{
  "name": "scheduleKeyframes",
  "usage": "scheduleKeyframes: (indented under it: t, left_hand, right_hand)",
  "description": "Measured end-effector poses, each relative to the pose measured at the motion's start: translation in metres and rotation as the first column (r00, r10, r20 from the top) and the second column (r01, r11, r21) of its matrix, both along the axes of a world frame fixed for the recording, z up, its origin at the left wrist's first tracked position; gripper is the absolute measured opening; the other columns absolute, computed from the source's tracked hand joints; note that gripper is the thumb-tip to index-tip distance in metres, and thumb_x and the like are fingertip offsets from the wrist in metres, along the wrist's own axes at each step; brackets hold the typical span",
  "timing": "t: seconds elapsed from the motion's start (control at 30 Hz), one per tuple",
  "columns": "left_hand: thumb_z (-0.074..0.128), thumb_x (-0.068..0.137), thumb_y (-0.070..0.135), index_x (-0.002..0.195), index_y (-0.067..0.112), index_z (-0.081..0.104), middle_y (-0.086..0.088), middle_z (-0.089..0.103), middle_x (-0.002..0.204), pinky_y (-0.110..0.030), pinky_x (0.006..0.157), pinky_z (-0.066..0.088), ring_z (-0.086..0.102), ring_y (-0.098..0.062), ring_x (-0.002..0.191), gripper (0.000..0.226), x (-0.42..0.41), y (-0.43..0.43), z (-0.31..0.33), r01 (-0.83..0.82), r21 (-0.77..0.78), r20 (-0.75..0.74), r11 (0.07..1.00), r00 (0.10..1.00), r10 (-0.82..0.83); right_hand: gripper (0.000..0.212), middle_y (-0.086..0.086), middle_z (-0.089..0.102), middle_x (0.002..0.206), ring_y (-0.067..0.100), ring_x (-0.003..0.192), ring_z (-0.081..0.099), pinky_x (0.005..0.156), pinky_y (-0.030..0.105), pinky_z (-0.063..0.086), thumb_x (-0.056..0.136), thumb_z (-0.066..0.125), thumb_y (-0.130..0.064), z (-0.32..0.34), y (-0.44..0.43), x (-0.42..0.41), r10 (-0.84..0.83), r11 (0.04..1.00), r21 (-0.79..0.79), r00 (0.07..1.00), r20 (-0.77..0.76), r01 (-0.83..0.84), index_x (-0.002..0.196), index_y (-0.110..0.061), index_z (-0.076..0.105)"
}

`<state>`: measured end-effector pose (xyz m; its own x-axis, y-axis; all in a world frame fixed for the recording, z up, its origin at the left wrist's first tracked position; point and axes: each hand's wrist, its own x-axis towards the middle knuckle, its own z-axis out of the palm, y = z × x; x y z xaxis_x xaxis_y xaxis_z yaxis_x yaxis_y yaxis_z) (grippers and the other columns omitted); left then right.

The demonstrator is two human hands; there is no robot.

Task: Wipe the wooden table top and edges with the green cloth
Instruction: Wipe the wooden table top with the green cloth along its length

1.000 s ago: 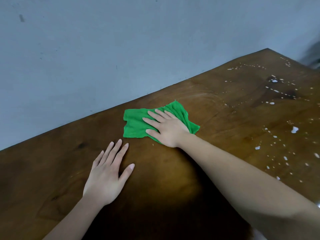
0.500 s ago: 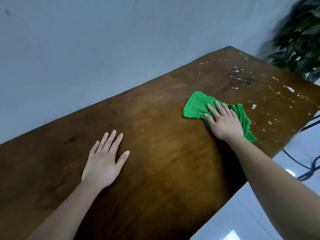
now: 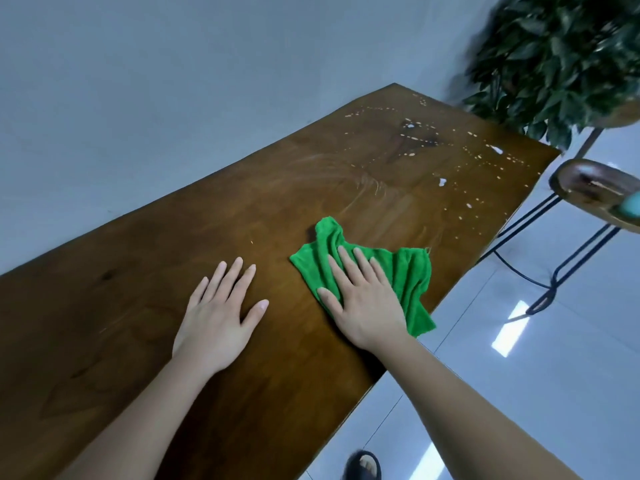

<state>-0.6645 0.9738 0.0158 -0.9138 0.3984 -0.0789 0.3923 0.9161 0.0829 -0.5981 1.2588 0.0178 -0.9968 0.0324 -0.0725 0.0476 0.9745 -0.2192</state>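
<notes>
The dark wooden table top point(image 3: 145, 271) runs along a grey wall. The green cloth point(image 3: 410, 277) lies crumpled near the table's front edge, one corner reaching that edge. My right hand point(image 3: 363, 299) presses flat on the cloth, fingers spread on it. My left hand point(image 3: 221, 310) rests flat and open on the bare wood to the left of the cloth, holding nothing. White droplets and specks point(image 3: 443, 150) dot the far right end of the table, and faint wipe streaks point(image 3: 346, 168) show between them and the cloth.
A leafy plant point(image 3: 554, 60) stands past the table's far right corner. A wooden stool point(image 3: 595, 192) with black metal legs stands on the white tiled floor point(image 3: 519, 375) to the right. A foot in a dark sandal point(image 3: 363, 467) shows below the front edge.
My right hand has pulled the cloth from the speckled right part back toward me and the front edge. The view has swung right. My left hand stays flat on the wood.
</notes>
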Motion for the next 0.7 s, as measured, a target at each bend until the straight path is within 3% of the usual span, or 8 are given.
scheduleKeyframes:
  t: [0.3,0.7]
  left_hand:
    - [-0.015,0.098,0.085,0.179,0.040,0.004,0.009,-0.003,0.188,-0.048,0.141,0.009,-0.004,-0.018,0.174,0.095,0.000,0.034,-0.001,0.079,0.007,-0.023,0.997,0.997,-0.079]
    - [-0.013,0.097,0.088,0.177,0.045,-0.005,0.013,-0.012,0.186,-0.044,0.140,0.003,-0.011,-0.014,0.172,0.091,-0.049,0.141,-0.011,0.065,0.006,-0.042,0.998,0.997,-0.065]
  right_hand:
    - [0.068,-0.014,-0.006,0.186,0.011,0.170,-0.020,0.138,0.044,-0.008,0.114,0.003,-0.071,0.000,0.021,0.026,0.178,0.983,-0.034,0.984,-0.025,-0.179,0.177,-0.044,0.006]
    - [0.069,-0.016,-0.008,0.185,0.010,0.170,-0.016,0.138,0.039,-0.011,0.111,0.001,-0.073,-0.003,0.198,-0.077,0.041,0.999,-0.009,0.998,-0.041,-0.041,0.176,-0.050,0.003]
